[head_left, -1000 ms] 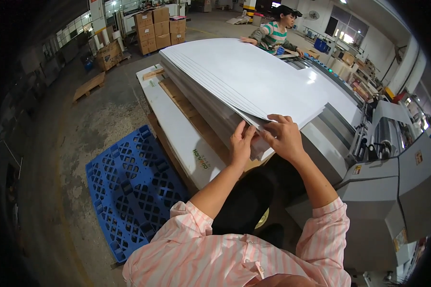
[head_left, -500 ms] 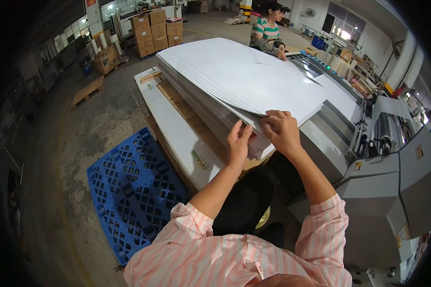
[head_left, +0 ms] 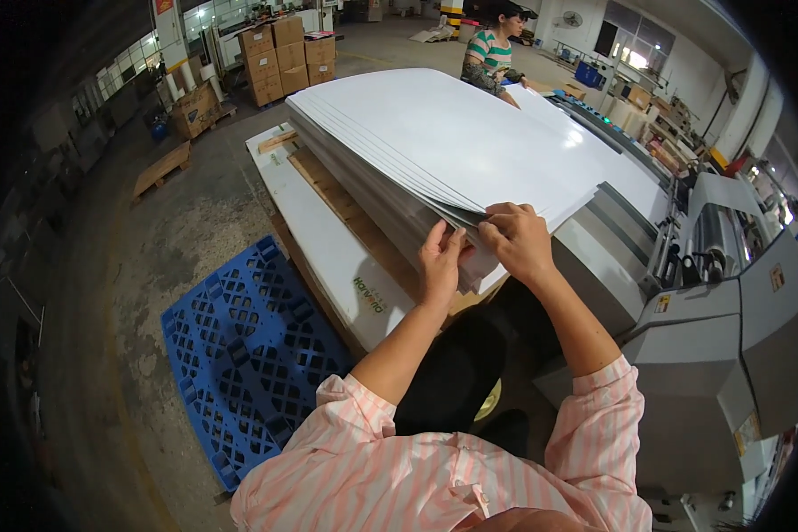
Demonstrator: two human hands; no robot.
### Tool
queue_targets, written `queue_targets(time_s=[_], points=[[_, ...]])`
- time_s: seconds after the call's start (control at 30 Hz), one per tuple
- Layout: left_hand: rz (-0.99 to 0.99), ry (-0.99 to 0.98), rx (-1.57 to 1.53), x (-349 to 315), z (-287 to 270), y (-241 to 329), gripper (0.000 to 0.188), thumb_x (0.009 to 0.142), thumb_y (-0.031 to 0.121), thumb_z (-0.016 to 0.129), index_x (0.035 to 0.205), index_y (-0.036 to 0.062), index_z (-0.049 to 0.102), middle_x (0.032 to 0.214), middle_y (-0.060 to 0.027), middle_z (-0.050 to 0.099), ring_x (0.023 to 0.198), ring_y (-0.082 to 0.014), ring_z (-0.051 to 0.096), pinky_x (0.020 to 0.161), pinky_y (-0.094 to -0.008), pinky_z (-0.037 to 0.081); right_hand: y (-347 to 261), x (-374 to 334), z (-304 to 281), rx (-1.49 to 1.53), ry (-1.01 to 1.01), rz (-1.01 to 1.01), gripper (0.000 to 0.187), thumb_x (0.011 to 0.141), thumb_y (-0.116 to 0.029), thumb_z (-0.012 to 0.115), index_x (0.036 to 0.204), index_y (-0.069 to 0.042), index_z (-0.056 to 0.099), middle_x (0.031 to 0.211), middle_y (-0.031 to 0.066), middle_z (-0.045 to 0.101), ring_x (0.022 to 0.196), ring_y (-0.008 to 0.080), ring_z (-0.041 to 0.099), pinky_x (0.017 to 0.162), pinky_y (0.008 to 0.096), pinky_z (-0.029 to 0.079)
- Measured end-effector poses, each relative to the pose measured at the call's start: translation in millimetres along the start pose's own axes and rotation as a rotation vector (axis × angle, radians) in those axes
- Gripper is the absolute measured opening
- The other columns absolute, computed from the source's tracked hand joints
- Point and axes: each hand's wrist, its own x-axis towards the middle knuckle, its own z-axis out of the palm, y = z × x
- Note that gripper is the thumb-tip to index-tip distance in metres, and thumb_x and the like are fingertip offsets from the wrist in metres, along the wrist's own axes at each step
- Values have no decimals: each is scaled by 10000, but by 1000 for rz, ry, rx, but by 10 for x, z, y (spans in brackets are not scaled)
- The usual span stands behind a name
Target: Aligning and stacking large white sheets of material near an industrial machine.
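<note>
A tall stack of large white sheets (head_left: 434, 133) stands in front of me, its upper sheets slightly fanned along the left edge. At the near corner, my right hand (head_left: 518, 241) is closed on the edge of the top sheets, with its thumb toward me. The corner is lifted, and a dark gap shows under it. Just left of it, my left hand (head_left: 441, 263) holds the edges of the sheets below between thumb and fingers. Its fingertips are partly hidden behind the sheets.
A grey machine (head_left: 683, 355) with rollers stands close on my right, a white sheet lying on its bed. Beyond the stack, a co-worker (head_left: 492, 58) handles that sheet's far end. A blue plastic pallet (head_left: 253, 355) lies at left. Cardboard boxes (head_left: 288, 58) are stacked further back.
The lifted corner gapes a little wider, and my right hand has shifted slightly left. At the far side, the co-worker's arms have moved and a white sheet now reaches them across the machine.
</note>
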Motion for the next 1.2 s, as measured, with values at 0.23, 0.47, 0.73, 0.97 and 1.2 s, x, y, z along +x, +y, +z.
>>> queue_targets(time_s=[0.23,0.47,0.73,0.97,1.2], points=[[47,135,45,-86,141,68,347,838,112,560,1146,9,438,885,-38,525,763,-95,506,639,-233,469,161,22,-2,-7,110,-15,228,755,-260,572,752,-60,681,978,54,622,900,276,521,779,380,386],[19,-14,166,-19,-36,-8,157,857,160,545,955,40,572,856,-3,555,758,-78,507,654,-231,442,54,-25,9,72,-44,56,236,751,-245,588,805,-32,675,1004,88,616,915,260,534,757,339,454],[15,-9,168,-15,-30,-65,192,865,207,565,939,34,604,820,18,577,725,-59,512,635,-222,428,96,-54,23,135,-53,73,240,731,-260,593,816,-54,682,1018,87,608,894,254,532,762,338,454],[49,-24,230,34,-132,-109,175,878,195,537,904,37,604,797,16,572,722,-67,522,619,-220,429,36,-2,60,-158,210,-158,188,708,-240,596,703,-67,671,957,68,616,904,260,517,785,378,388],[78,-93,387,-18,-62,-152,183,816,125,540,664,27,564,584,39,471,550,-35,407,481,-208,317,330,10,-34,-157,339,-467,189,678,-207,688,807,-83,628,1142,81,530,1003,275,498,814,377,390]])
